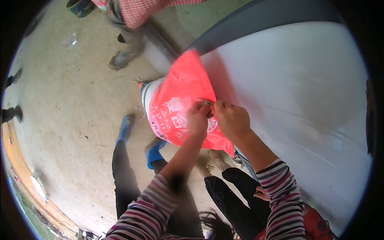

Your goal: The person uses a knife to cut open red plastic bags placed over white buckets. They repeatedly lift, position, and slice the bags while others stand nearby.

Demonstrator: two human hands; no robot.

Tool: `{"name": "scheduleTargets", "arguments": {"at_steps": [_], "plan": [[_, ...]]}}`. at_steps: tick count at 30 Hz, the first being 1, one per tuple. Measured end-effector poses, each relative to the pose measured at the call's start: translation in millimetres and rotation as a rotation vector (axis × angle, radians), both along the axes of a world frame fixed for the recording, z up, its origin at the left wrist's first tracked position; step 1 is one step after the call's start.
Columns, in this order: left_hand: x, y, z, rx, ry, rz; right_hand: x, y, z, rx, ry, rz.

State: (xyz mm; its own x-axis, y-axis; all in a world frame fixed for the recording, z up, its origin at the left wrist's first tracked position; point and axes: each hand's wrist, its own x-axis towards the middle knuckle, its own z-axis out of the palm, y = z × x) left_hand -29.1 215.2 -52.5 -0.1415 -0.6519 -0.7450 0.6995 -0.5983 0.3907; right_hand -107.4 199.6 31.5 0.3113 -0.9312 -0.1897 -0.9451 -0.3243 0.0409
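A red woven-plastic fertilizer sack (186, 78) bearing white writing stands before me, its upper edge against a large white panel. My right hand (232, 120) grips a small metal blade (205, 100) at that edge; its handle is hidden in my fingers. Close beside it, my left hand (198, 118) pinches the sack near the edge, thumb and forefinger together around something small and pale. Blur hides the exact hold. The blade tip points left over the red plastic.
To the right spreads the smooth white panel (294, 84) with a dark grey rim (264, 21). A person in muddy boots (124, 58) stands beyond the sack. Another person's hand (261, 193) is near my right forearm. My blue boots (154, 153) rest on the concrete floor (75, 114).
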Motion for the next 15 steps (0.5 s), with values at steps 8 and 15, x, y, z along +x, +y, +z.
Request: {"name": "scheduleTargets", "arguments": {"at_steps": [8,15], "plan": [[-10.0,1.2,15.1,-0.011,-0.034,0.012,-12.4,0.6,-9.5,0.048,0.155,0.045],[-12.1,10.2,7.1,-0.035,-0.055,-0.010,-20.8,0.8,-11.2,0.143,0.021,-0.068]]}}
